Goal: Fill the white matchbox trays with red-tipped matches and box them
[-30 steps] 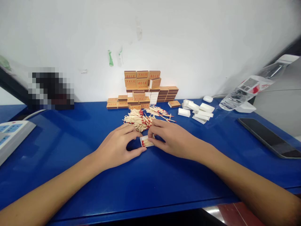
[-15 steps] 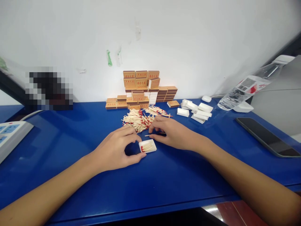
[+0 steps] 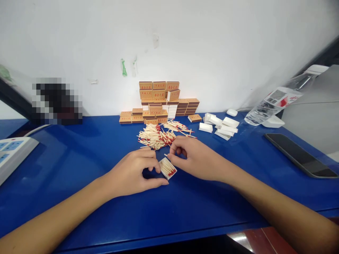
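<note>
A small white matchbox tray (image 3: 163,173) sits on the blue table, holding a row of matches with red heads at its lower right end. The thumb and index finger of my left hand (image 3: 139,168) grip it at its left and lower corners. Just above the tray's right side, my right hand (image 3: 189,155) pinches a matchstick (image 3: 165,155), whose pale end pokes out past the fingertips. Behind both hands spreads a heap of loose matches (image 3: 155,137), partly covered by the right fingers.
Printed matchboxes (image 3: 159,94) are stacked against the wall. White trays (image 3: 224,125) lie piled to the right, near a tilted water bottle (image 3: 275,102) and a phone (image 3: 299,155). A white power strip (image 3: 18,151) occupies the left edge.
The tray has been turned, so its match heads point to the lower right instead of left. My right hand has come slightly down with the matchstick, closer to the tray.
</note>
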Motion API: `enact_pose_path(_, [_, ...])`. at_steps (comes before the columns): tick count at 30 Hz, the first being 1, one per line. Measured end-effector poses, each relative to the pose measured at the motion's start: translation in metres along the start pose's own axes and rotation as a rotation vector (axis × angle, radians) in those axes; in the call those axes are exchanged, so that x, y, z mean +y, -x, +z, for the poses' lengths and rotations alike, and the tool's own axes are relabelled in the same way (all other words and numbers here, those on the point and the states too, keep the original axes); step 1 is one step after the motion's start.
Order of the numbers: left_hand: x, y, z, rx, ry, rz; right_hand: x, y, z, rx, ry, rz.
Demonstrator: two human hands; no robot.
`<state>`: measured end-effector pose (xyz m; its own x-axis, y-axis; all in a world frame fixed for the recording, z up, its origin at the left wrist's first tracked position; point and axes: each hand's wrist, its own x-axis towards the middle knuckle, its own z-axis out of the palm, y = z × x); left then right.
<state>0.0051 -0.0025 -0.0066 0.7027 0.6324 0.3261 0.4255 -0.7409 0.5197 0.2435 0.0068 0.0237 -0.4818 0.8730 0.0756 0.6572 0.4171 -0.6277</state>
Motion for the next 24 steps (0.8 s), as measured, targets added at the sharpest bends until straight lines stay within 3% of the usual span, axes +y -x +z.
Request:
enact_pose_path(6, [-0.003,0.0,-0.001,0.011,-0.061,0.032,-0.005,0.005,0.012,-0.003,0.121,0.029])
enact_pose_path(13, [-0.002,0.001,0.0,0.019,-0.143,0.044,0.002,0.0,-0.015,-0.019,0.146,0.013])
enact_pose_path(19, [0.002,-0.001,-0.002,0.042,-0.212,-0.044,0.034,-0.001,-0.038,-0.06,0.367,0.031])
enact_pose_path(24, [0.002,-0.002,-0.002,0.082,-0.242,-0.078,0.053,-0.003,-0.04,-0.17,0.356,0.016])
